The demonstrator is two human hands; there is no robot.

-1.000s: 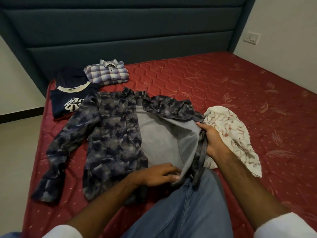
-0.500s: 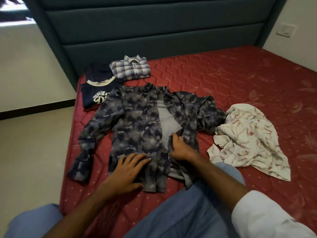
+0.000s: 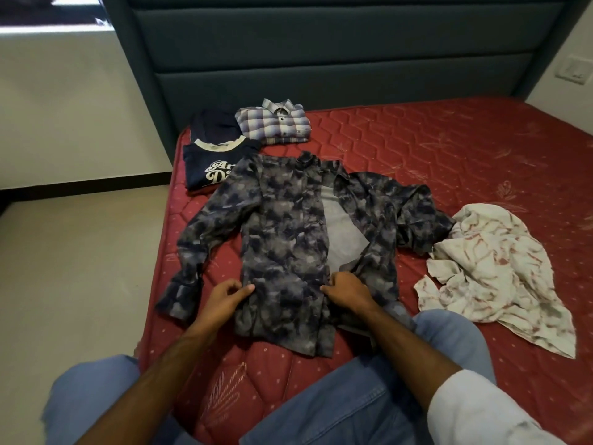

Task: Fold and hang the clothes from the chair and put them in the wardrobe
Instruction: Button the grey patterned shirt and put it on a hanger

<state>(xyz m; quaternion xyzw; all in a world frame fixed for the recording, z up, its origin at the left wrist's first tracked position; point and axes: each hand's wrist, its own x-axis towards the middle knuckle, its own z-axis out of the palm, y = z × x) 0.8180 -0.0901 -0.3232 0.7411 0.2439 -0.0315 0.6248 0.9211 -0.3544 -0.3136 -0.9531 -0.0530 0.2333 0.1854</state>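
A person kneeling at the edge of a red quilted mattress works on a dark blue-grey camouflage-print button shirt, spread front-up near that edge with its placket partly open and the pale grey lining showing. The left hand pinches the shirt's lower left side seam between thumb and curled fingers; the right hand grips the lower edge of the open front panel, fingers curled into the cloth. Beyond the shirt, toward the teal padded headboard, lie a folded navy T-shirt with white lettering and a folded blue-and-white plaid shirt; just right of the shirt sits a crumpled cream cloth with red markings, touching its bunched right sleeve. That sleeve looks the likely trouble: folded in as it lies, it could lump the shirt or drag the cream cloth along, and the left cuff near the mattress edge could slip off.
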